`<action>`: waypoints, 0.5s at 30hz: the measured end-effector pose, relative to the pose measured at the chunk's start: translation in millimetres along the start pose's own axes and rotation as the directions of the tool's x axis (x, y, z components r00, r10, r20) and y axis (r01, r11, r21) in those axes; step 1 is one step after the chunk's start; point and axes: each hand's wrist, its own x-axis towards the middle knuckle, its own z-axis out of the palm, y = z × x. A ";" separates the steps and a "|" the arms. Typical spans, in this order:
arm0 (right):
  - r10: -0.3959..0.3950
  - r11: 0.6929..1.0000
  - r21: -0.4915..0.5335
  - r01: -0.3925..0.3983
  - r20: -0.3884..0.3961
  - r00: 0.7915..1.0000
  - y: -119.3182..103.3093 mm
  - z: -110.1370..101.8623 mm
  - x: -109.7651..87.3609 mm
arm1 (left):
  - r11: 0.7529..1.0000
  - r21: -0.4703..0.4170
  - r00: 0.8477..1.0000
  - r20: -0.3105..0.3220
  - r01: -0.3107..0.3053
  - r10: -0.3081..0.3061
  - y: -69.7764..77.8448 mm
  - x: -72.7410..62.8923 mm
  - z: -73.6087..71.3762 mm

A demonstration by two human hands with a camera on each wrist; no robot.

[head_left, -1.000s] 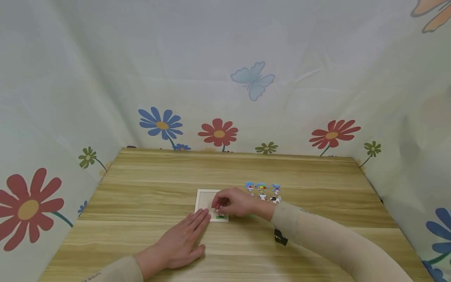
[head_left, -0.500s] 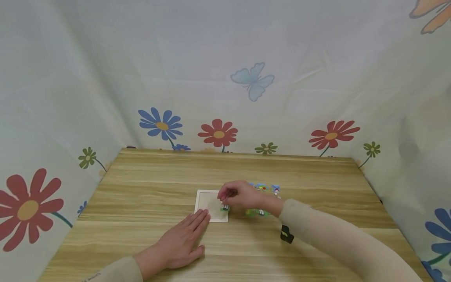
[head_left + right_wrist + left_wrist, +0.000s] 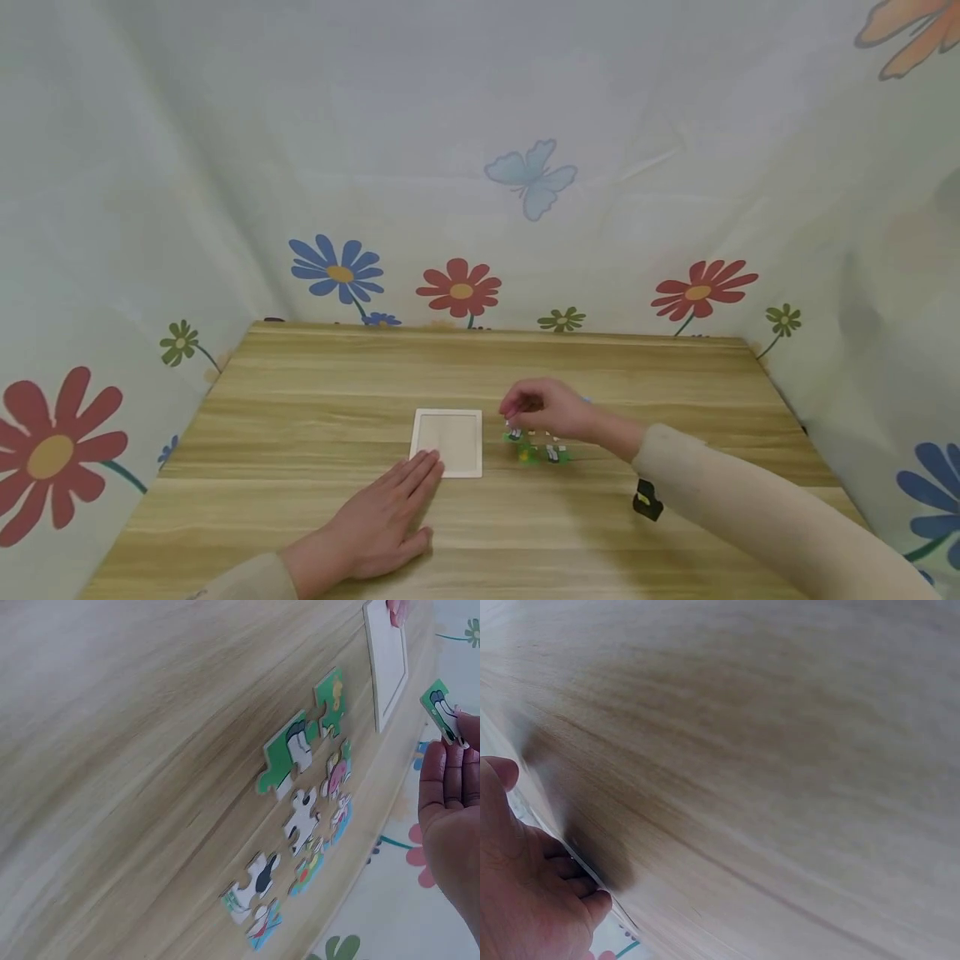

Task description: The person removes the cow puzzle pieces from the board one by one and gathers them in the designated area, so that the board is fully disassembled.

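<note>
A white square puzzle frame [image 3: 477,442] lies on the table, its inside bare. My left hand [image 3: 378,517] rests flat with straight fingers on the frame's near left corner. My right hand [image 3: 551,410] is raised right of the frame, over the loose pieces. Between thumb and fingers it pinches a green and white jigsaw piece [image 3: 444,711], seen clearly in the right wrist view. Beneath it, several jigsaw pieces [image 3: 289,754] lie apart on the wood, some green, some white with black, some with blue. In the head view the right hand hides part of them.
The wood-grain table [image 3: 345,375] ends at a back edge against a pale curtain [image 3: 420,200] printed with flowers and a butterfly. A small black object [image 3: 647,500] shows just below the right sleeve.
My right hand has moved right, off the frame to over the loose pieces, carrying the jigsaw piece with it. The frame now shows no piece inside. My left hand stays on the frame.
</note>
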 end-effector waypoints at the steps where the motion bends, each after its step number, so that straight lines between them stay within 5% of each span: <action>1: 0.004 1.000 0.002 -0.004 -0.006 1.000 0.6 -1.8 -2.6 | 1.000 0.001 1.000 0.000 -0.002 0.002 0.2 -0.2 0.1; 15: 0.001 1.000 0.001 -0.001 -0.071 0.997 11.2 -24.0 -30.5 | 1.000 0.002 1.000 -0.028 -0.013 0.013 0.1 -0.1 0.3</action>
